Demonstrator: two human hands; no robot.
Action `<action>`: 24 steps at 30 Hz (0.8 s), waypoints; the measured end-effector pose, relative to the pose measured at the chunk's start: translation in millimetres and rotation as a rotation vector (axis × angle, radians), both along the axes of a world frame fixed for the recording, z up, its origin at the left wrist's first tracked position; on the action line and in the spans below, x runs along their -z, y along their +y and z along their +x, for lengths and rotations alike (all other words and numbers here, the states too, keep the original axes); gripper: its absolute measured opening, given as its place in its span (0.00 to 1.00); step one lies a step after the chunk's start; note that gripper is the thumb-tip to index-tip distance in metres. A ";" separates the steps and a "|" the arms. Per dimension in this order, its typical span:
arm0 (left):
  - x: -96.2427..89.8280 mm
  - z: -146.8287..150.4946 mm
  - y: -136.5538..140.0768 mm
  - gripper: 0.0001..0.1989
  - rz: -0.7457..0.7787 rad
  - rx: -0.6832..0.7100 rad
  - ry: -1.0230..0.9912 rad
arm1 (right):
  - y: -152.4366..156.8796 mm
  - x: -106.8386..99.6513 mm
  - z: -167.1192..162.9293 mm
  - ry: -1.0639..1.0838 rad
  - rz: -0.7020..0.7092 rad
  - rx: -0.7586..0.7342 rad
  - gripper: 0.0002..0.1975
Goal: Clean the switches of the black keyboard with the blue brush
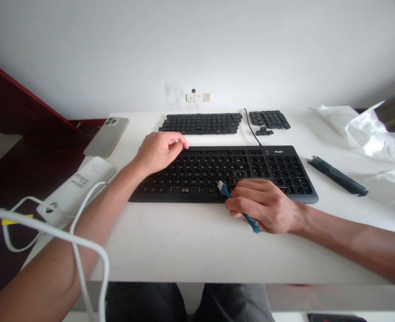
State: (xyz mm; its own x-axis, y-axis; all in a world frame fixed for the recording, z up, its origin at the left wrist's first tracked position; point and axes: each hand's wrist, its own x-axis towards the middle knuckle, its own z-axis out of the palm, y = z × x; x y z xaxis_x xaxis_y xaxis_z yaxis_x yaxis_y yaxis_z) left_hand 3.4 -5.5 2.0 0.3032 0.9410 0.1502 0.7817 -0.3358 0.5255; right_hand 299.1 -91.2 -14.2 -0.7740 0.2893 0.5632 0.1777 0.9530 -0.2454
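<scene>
A black keyboard [214, 193] without its keycaps lies on the white table, its key sockets bare. My right hand [264, 205] is closed around a small blue brush [251, 221], whose white bristles point at the lower row of sockets. Over the keyboard's far left part is my left hand [160, 150], with curled fingers at its top edge; it seems to grip that edge, though some fingertips are hidden. Behind the keyboard, removed keycaps [202, 124] sit in rows, and a number-pad group [274, 119] is to their right.
A phone [107, 136] and a white power strip [78, 188] with white cables [93, 250] are at the left, by my forearm. A dark spacebar-like strip [337, 175] and a crumpled white plastic bag [368, 132] lie at the right. A wall with sockets [199, 97] stands behind.
</scene>
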 end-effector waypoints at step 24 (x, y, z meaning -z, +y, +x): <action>1.2 -1.4 2.0 0.15 0.023 0.021 -0.011 | 1.2 3.1 0.3 0.026 -0.065 -0.009 0.09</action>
State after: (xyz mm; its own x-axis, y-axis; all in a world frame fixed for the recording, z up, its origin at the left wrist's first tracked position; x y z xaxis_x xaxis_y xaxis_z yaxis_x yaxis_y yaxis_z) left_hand 2.0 -3.6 0.8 0.3209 0.9308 0.1752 0.7688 -0.3640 0.5258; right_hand 299.4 -90.1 -17.3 -0.7620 0.3193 0.5634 0.1623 0.9364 -0.3111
